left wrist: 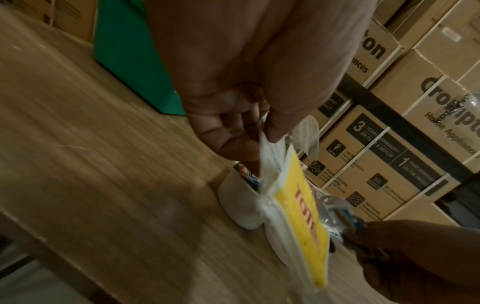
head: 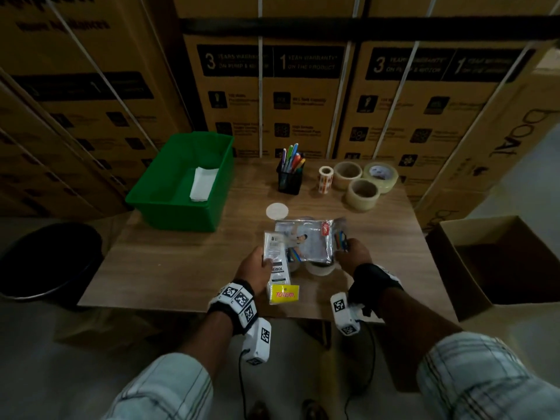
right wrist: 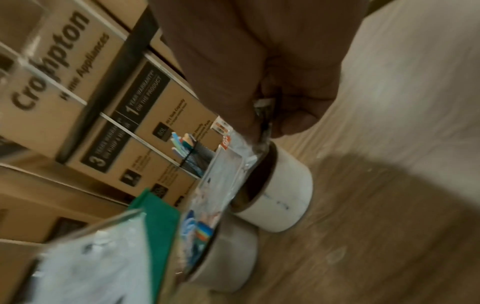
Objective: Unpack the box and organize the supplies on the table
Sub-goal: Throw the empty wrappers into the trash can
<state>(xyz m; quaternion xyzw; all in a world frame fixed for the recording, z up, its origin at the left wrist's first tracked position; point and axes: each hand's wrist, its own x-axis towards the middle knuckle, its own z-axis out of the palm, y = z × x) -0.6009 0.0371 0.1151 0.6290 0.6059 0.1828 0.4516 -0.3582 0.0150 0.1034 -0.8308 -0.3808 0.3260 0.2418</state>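
Note:
My left hand [head: 266, 259] pinches a white Totem packet [head: 278, 269] with a yellow label, held over the table's near middle. In the left wrist view the thumb and fingers [left wrist: 233, 144] clamp the packet's top edge and the yellow label [left wrist: 303, 218] hangs below. A clear plastic packet [head: 307, 242] with a printed picture is pinched at its right edge by my right hand [head: 346, 248]; the right wrist view shows that pinch [right wrist: 262, 123]. Under the clear packet two white tape rolls [head: 321, 268] stand on the wooden table [head: 181, 262], the nearer roll [right wrist: 281, 195] just below my right fingers.
A green bin [head: 169, 207] holding white paper [head: 203, 183] sits at the back left. A black pen holder [head: 289, 178], a sticker roll [head: 325, 178] and three tape rolls [head: 362, 194] line the back. A white disc [head: 277, 211] lies mid-table. An open cardboard box [head: 500, 262] stands right, a black bin [head: 48, 262] left.

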